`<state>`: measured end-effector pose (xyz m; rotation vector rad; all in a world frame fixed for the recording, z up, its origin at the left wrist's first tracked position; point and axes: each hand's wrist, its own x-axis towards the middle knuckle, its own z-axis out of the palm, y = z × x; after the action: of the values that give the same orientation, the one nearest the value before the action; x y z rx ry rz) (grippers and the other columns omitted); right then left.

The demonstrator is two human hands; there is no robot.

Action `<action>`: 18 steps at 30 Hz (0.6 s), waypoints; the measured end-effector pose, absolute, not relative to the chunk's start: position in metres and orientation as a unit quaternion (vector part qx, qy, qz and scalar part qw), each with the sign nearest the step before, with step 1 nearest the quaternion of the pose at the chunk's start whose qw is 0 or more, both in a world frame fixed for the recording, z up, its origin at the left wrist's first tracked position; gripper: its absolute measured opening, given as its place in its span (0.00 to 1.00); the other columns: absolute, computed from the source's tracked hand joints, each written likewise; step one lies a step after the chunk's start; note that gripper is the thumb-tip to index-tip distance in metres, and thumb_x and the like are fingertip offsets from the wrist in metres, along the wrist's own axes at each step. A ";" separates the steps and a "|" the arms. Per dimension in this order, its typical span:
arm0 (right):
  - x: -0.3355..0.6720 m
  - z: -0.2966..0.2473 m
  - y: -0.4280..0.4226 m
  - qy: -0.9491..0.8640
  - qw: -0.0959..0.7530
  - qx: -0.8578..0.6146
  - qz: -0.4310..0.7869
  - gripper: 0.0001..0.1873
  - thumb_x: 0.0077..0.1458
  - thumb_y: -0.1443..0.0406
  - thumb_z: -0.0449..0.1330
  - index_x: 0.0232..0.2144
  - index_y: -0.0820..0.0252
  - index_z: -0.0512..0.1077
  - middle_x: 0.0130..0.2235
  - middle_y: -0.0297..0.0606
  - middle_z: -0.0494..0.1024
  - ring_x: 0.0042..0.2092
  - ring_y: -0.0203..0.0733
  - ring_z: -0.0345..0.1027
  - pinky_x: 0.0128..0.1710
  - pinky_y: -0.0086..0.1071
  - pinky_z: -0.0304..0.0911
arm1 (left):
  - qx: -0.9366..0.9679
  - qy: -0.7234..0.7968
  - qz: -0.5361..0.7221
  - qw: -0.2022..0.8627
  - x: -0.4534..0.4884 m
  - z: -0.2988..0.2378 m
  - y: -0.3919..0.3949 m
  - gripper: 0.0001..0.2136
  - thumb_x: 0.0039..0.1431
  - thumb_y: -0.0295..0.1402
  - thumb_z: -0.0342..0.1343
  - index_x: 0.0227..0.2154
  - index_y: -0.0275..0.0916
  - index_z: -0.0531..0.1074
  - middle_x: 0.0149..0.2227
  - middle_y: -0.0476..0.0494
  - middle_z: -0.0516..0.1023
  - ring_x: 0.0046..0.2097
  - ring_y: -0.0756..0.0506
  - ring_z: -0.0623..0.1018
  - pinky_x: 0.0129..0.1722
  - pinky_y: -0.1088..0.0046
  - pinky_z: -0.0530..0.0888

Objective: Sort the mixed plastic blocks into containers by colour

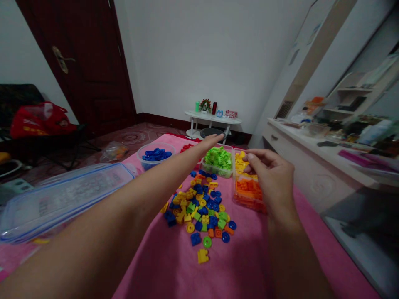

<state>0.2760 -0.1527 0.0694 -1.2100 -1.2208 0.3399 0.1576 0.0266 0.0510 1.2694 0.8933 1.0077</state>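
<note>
My right hand (270, 168) is over the container of yellow building blocks (239, 166), fingers curled, with a yellow block (242, 154) at the thumb and fingertips. My left hand (214, 139) reaches across to the far side of the container of green blocks (218, 158), its visible fingers stretched out; its underside is hidden. My left forearm partly covers the red blocks (187, 147). A loose pile of mixed blocks and round pieces (199, 203) lies on the pink cloth (187, 270), with a yellow block (203, 256) at its near edge.
Orange blocks (249, 189) fill a container near my right wrist. A round tub of blue blocks (156, 154) stands at the left, beside large blue-rimmed lids (68, 195). A cluttered white dresser (311, 153) runs along the right. A small white table (212, 118) stands by the wall.
</note>
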 end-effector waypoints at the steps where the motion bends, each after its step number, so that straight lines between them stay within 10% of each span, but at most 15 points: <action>1: 0.276 0.069 -0.152 -0.539 0.636 -0.530 0.153 0.10 0.50 0.63 0.59 0.34 0.63 0.75 0.28 0.36 0.77 0.22 0.31 0.66 0.22 0.25 0.64 | 0.604 0.363 0.444 0.553 0.156 0.045 0.022 0.10 0.53 0.33 0.60 0.37 0.37 0.73 0.38 0.46 0.77 0.41 0.48 0.74 0.33 0.81 0.68; 18: 0.228 0.000 -0.129 -0.773 0.218 -0.575 0.155 0.12 0.46 0.73 0.57 0.31 0.56 0.77 0.36 0.36 0.80 0.39 0.40 0.72 0.39 0.30 0.61 | 0.740 0.385 0.317 0.450 0.040 -0.034 -0.076 0.09 0.48 0.33 0.60 0.31 0.33 0.77 0.30 0.45 0.78 0.31 0.50 0.74 0.31 0.78 0.69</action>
<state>0.2281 -0.1293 -0.0003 -1.5923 -2.1394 0.4297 0.0401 -0.0762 -0.0339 1.8303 0.9531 0.7840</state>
